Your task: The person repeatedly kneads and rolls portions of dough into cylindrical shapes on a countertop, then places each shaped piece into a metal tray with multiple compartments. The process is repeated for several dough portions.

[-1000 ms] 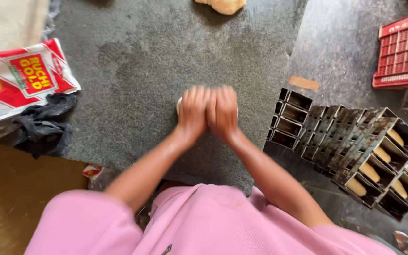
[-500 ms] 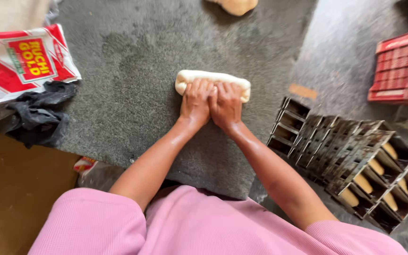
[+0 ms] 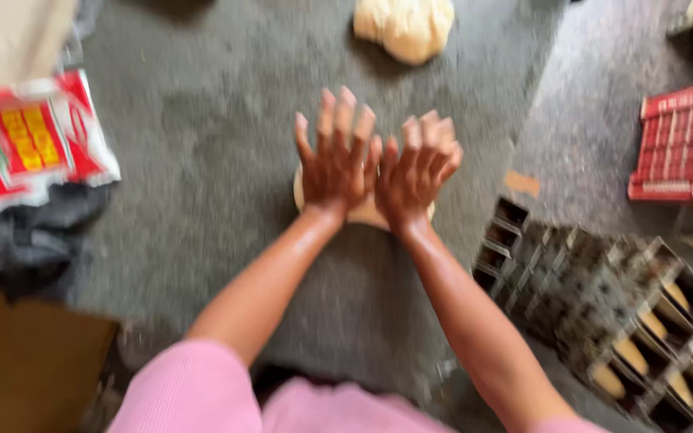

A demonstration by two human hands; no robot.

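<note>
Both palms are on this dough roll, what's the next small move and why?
Probably push both palms forward over the dough roll: the left hand and right hand sit on it with fingers lifted and spread, and most of it lies hidden beneath them.

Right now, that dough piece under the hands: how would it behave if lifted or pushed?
Probably soft: the dough piece lies flattened under the left hand and right hand. Likely sags when lifted. Might roll if pushed, since it looks log-shaped, though mostly hidden.

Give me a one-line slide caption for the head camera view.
Both hands, left hand and right hand, press a dough piece on a grey stone counter beside metal loaf tins.
</note>
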